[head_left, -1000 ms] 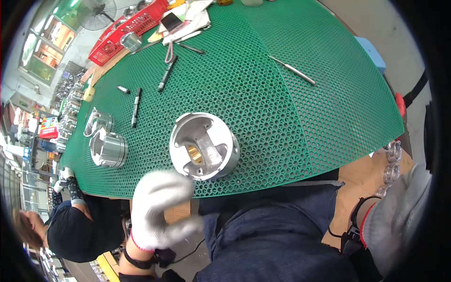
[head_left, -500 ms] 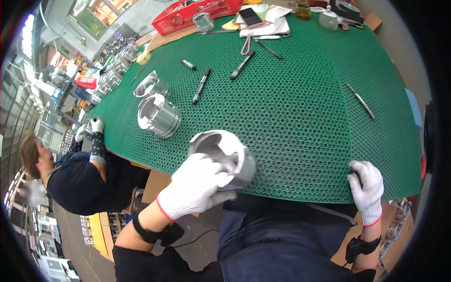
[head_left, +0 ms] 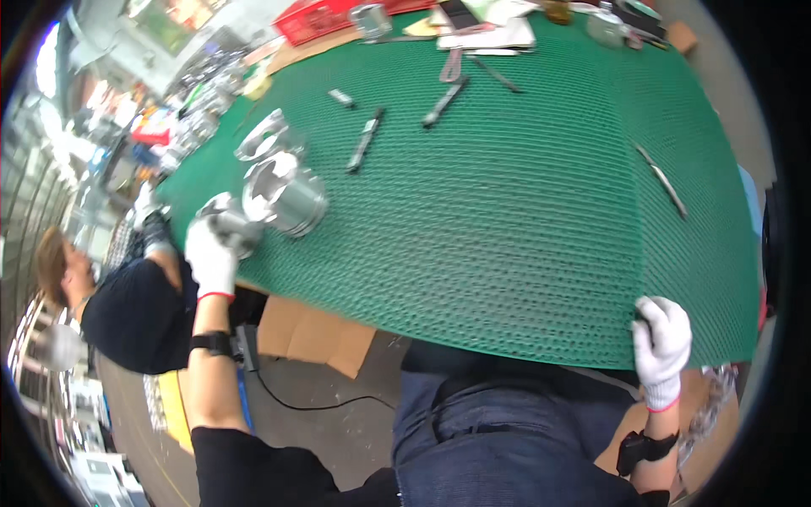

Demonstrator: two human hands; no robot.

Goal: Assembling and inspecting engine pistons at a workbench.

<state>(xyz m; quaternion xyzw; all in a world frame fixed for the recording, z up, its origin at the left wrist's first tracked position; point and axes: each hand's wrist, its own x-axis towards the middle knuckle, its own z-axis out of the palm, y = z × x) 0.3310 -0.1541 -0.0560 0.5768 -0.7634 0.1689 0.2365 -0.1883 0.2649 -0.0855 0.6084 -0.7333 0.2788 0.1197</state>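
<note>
My left hand [head_left: 211, 259], in a white knit glove, grips a silvery metal piston [head_left: 236, 228] at the left edge of the green mat [head_left: 473, 228]. Just beyond it, a larger-looking piston [head_left: 291, 201] stands with its hollow, cut-out end up, and another piston [head_left: 269, 139] is behind that one. How far the held piston is from its neighbour, I cannot tell exactly. Over at the mat's right front edge rests my gloved right hand [head_left: 663, 342], its fingers loosely bent and the thumb apart, with no object visible in it.
Black markers [head_left: 366, 141] and a silver pen [head_left: 663, 182] lie on the mat. At the back are a red crate [head_left: 317, 21], a metal cylinder [head_left: 369, 21] and papers [head_left: 498, 35]. A co-worker [head_left: 127, 313] sits at the left. An open cardboard box [head_left: 312, 334] is below the table edge.
My left hand has carried the piston from the front middle to the left, beside the two other pistons. My right hand stays at the mat's edge. The view has shifted slightly.
</note>
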